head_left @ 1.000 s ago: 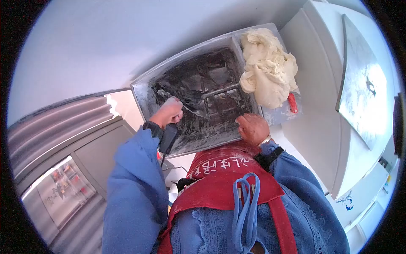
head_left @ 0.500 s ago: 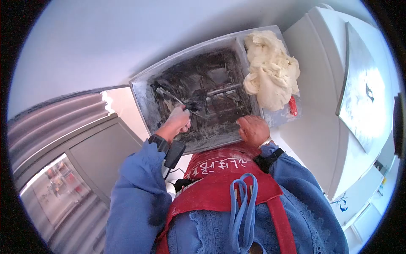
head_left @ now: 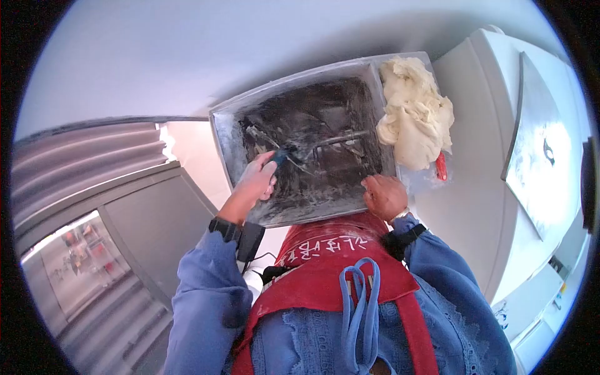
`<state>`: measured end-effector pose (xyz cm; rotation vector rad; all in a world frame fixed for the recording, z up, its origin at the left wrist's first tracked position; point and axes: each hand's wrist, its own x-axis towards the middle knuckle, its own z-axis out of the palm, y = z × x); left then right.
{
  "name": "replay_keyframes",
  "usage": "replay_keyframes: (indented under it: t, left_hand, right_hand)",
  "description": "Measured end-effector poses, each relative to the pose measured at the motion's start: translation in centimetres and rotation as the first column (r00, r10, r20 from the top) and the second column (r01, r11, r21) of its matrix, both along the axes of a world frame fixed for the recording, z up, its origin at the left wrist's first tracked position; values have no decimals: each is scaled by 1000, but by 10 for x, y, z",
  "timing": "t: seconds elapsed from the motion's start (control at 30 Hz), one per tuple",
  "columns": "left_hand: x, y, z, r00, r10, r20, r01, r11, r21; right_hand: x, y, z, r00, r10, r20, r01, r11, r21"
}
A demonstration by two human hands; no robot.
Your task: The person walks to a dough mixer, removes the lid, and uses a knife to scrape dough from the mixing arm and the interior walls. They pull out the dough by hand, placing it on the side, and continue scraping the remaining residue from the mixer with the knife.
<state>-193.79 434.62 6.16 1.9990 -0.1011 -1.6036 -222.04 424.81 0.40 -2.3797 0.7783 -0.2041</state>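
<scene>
My left hand [head_left: 257, 180] is closed around the dark handle of a small brush [head_left: 280, 156], whose dark bristles are hard to make out against the tub's floor. It reaches inside a metal mixing tub [head_left: 223, 140] with a dark, flour-streaked bottom. A metal mixer shaft [head_left: 340, 139] with arms lies across the inside, just right of the brush. At the tub's near right edge, my right hand [head_left: 384, 195] has its fingers curled over the rim. A big lump of pale dough [head_left: 414, 115] sits on the tub's right-hand end, beyond my right hand.
A red-handled tool [head_left: 441, 167] pokes out from under the dough. White cabinet-like equipment [head_left: 484, 125] with a tilted metal sheet [head_left: 544, 144] stands at the right. On the left are a grey door panel [head_left: 147, 219] and a ribbed shutter [head_left: 87, 147]. A pale wall rises behind the tub.
The whole view has shifted, so the tub sits slightly lower and further right. My left hand has turned a little, showing more of the brush handle. My right hand stays at the rim.
</scene>
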Motion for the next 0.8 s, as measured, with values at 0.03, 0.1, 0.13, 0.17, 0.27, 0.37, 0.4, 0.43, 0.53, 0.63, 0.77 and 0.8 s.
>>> replay_keyframes:
  t: [0.03,0.1,0.13,0.17,0.27,0.37,0.4,0.43,0.53,0.63,0.77,0.8]
  left_hand:
    - [1,8,5,1000,13,9,-13,1000,-7]
    - [6,28,15,964,-28,264,42,998,-48]
    - [6,40,16,923,-30,384,54,997,-51]
    - [6,51,21,921,-17,390,43,997,-58]
    - [0,77,33,824,-50,564,93,995,-47]
    - [-12,95,40,568,-188,801,235,970,61]
    - [-16,98,41,591,-177,787,204,977,66]
    - [-19,99,43,615,-163,772,173,982,69]
    - [-30,104,43,598,-112,793,137,990,36]
    - [-36,114,43,501,-42,865,177,983,-54]
    - [-54,130,55,574,156,804,45,974,-222]
    - [-57,136,58,616,233,753,-30,962,-273]
  right_hand:
    - [1,0,1,1000,13,9,-13,1000,-7]
    - [1,0,3,999,7,-47,-7,1000,-2]
    - [1,0,3,999,17,-40,-18,1000,-9]
    - [2,0,3,999,21,-42,-21,1000,-5]
    - [3,-1,4,998,45,-46,-46,999,-10]
    - [4,1,4,998,57,-37,-58,998,-40]
    - [4,0,4,998,50,-22,-52,997,-65]
    - [4,0,4,998,62,-20,-63,995,-73]
    - [4,2,1,993,84,-79,-88,995,-41]
    - [23,3,-3,997,23,-72,-8,977,213]
    - [73,-10,-9,989,-3,146,-76,844,531]
    - [88,-13,-16,988,81,130,-134,870,474]
